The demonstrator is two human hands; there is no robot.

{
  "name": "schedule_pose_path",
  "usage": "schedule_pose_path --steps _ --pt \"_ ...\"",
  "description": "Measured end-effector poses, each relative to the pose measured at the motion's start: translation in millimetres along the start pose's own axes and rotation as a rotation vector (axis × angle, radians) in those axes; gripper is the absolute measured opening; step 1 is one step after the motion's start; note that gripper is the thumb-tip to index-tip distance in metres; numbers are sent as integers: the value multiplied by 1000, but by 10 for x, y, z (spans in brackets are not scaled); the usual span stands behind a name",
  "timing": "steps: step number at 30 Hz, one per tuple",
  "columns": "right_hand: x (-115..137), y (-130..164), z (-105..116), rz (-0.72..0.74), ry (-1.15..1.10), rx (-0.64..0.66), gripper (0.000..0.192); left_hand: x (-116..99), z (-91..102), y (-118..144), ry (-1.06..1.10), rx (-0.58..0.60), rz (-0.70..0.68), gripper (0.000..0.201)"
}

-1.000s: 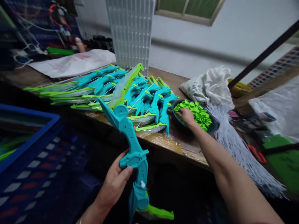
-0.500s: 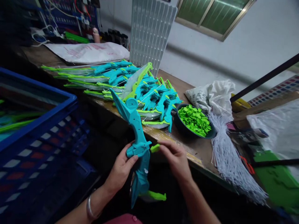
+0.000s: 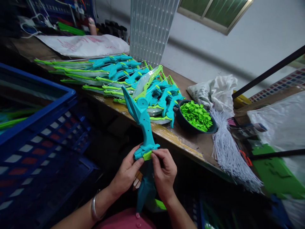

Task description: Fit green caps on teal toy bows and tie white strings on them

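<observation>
My left hand (image 3: 127, 171) is closed around the middle of a teal toy bow (image 3: 145, 130), which stands nearly upright in front of me. A small green plastic piece (image 3: 147, 155) sits against the bow's middle block. The thumb and fingers of my right hand (image 3: 164, 170) pinch its right end; whether it is seated in the block I cannot tell. The bow's lower part runs down between my wrists, partly in shadow. A green limb with clear film (image 3: 149, 81) rises from its upper end.
Several teal and green toy bows (image 3: 114, 68) lie strung on the table (image 3: 181, 140). To the right stand a dark bowl (image 3: 213, 129) of green pieces and a bundle of white strings (image 3: 228, 152). A blue crate (image 3: 47, 117) is at left, a white sack (image 3: 214, 90) behind.
My right hand has moved left and brought the green piece from beside the bow onto its middle block. The bow has shifted slightly right in view.
</observation>
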State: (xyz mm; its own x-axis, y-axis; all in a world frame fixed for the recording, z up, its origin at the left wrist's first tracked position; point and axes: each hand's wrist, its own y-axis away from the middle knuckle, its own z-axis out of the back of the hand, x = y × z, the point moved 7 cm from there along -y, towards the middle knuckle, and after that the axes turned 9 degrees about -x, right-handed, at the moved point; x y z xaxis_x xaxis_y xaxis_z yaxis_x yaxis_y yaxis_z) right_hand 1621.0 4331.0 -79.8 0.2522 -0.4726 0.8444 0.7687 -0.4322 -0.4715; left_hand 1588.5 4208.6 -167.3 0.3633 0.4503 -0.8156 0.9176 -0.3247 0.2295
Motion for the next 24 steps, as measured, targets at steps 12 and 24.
schedule_pose_path --steps 12,24 --pt "2 98 -9 -112 -34 -83 10 -128 57 67 -164 -44 -73 56" --pt "29 49 25 -122 151 38 37 -240 40 101 -210 -106 -38 53"
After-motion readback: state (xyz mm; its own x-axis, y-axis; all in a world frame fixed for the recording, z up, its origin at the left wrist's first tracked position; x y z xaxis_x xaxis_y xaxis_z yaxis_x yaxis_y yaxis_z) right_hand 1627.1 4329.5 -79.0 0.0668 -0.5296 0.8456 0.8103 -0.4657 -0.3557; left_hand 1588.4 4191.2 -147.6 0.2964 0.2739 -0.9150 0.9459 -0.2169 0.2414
